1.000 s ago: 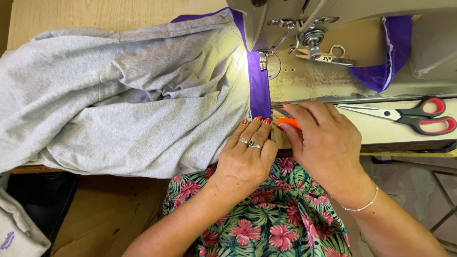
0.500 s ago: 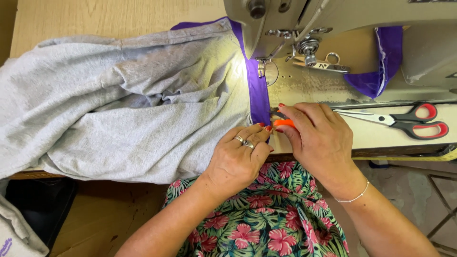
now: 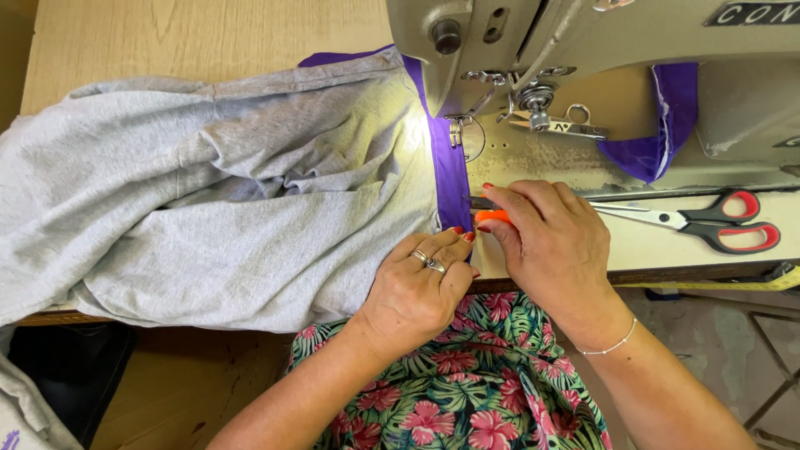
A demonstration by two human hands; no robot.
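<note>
The right hand (image 3: 554, 242) has its fingers (image 3: 510, 198) curled tight around small orange snips (image 3: 492, 216), thumb and forefinger pinching the handle; the metal tip pokes out to the left and meets the purple band (image 3: 450, 179) just past the fingertips. The left hand (image 3: 417, 287) lies flat beside it, the fingers (image 3: 446, 243) pressed together and bent down on the lower end of the band where it joins the grey garment (image 3: 208, 217). The two hands nearly touch at the fingertips, with the band's end between them.

Above the fingers the band runs straight up under the needle of the sewing machine (image 3: 583, 50), lit by its lamp. Left of the left hand the grey garment spreads in loose folds over the desk (image 3: 192, 37) and hangs past its front edge. Right of the right hand, well apart, red-handled scissors (image 3: 708, 223) lie on the pale machine bed, with bare surface between them and the knuckles. Farther up on that side a second loop of purple band (image 3: 658, 142) drapes beneath the machine arm. The desk's front edge runs just below both wrists.
</note>
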